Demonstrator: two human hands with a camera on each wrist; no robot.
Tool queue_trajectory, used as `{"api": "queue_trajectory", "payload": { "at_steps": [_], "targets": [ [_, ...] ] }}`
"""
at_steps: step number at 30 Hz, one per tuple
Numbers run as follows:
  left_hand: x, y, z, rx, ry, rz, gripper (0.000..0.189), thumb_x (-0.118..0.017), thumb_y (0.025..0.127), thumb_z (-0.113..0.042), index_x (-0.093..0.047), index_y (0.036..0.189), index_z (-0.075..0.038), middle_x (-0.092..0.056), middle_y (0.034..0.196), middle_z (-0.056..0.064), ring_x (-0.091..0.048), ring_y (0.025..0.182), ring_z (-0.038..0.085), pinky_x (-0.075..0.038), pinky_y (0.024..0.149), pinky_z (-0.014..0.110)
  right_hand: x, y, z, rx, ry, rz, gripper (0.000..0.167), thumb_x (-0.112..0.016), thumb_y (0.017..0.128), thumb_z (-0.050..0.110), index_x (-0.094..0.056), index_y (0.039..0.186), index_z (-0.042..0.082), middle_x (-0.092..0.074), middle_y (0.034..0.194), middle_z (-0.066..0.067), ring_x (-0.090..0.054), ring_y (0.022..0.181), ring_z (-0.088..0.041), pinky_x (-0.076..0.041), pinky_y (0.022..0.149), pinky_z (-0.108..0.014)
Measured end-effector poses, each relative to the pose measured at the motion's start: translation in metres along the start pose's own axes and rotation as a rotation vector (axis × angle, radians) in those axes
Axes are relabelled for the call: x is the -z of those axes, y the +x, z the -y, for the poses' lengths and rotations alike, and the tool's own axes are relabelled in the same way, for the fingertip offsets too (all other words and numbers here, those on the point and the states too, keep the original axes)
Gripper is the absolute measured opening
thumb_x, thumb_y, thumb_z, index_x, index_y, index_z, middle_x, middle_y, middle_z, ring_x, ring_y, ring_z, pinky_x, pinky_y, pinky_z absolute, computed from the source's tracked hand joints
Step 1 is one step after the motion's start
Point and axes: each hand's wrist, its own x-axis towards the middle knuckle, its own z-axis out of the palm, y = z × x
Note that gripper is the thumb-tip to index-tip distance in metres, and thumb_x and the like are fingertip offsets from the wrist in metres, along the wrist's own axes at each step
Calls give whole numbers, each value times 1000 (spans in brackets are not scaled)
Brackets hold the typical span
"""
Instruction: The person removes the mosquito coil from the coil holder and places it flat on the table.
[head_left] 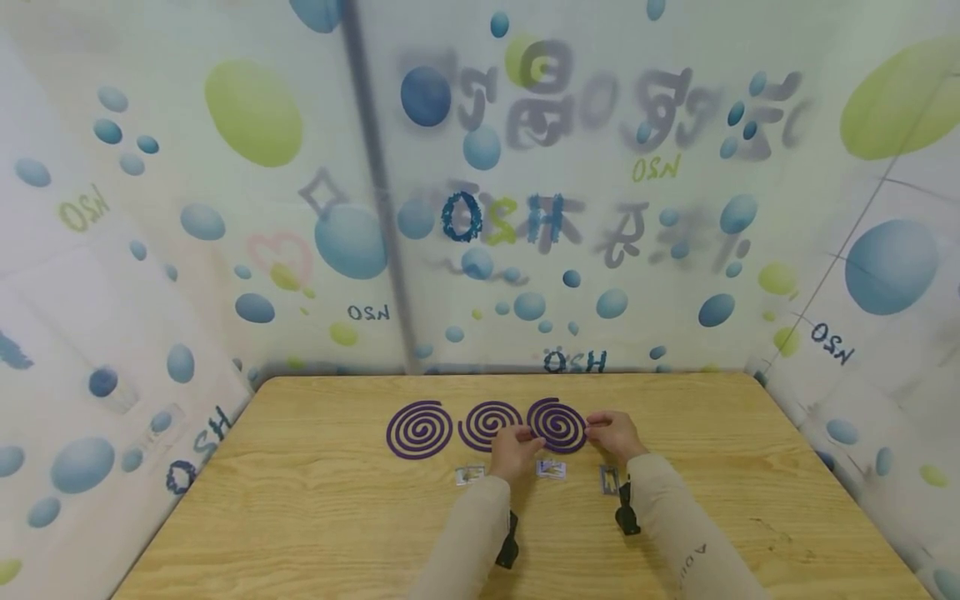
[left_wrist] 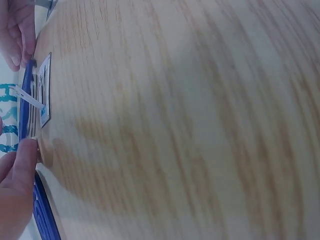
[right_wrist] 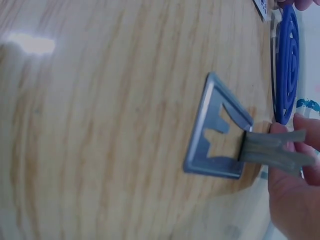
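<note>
Both hands hold a purple-blue spiral mosquito coil [head_left: 557, 426], the rightmost of three in a row. My left hand [head_left: 514, 452] pinches its left edge, reaching across part of the middle coil [head_left: 491, 412]. At the opposite edge, my right hand [head_left: 617, 433] grips with thumb and fingers. In the right wrist view this coil [right_wrist: 287, 65] stands edge-on between the fingertips of both hands. Just below it is a small metal coil stand [head_left: 551, 469] with a raised prong. A second metal stand [right_wrist: 197, 150], its forked prong bent upward, lies near my right hand.
The third coil [head_left: 420, 430] lies flat at the left end of the row. Another small metal stand [head_left: 470, 474] is left of my left wrist. The wooden table [head_left: 315, 500] meets a bubble-patterned curtain [head_left: 480, 333] along its back edge.
</note>
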Motion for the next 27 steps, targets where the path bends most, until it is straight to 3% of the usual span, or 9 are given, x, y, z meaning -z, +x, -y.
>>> {"api": "queue_trajectory", "payload": {
  "at_steps": [6,14,21,27],
  "targets": [
    [1,1,-1,-2,-26,43,34,-67,77,-13,-59,104,7,-64,91,13,-60,85,22,-50,76,30,1,1,0,-16,-11,11,26,-56,80,-6,-53,105,-13,-60,89,-20,-57,72,-16,-50,67,-29],
    [3,2,-1,-33,10,24,33,-67,77,-13,-60,103,7,-64,90,13,-59,84,22,-49,77,32,4,4,0,-34,16,42,26,-54,83,-3,-52,107,-13,-59,93,-21,-58,75,-19,-52,69,-31],
    [5,0,-3,9,54,33,33,-64,80,-15,-58,107,5,-60,97,13,-56,92,25,-47,82,36,6,3,-2,-67,22,51,24,-50,87,1,-51,108,-12,-56,95,-20,-58,81,-21,-52,72,-31],
    [9,3,-4,-27,16,56,31,-60,82,-13,-58,108,4,-59,105,17,-55,98,29,-47,83,36,9,2,0,-72,31,61,26,-47,90,4,-50,111,-11,-55,97,-19,-56,82,-21,-52,73,-31]
  ]
}}
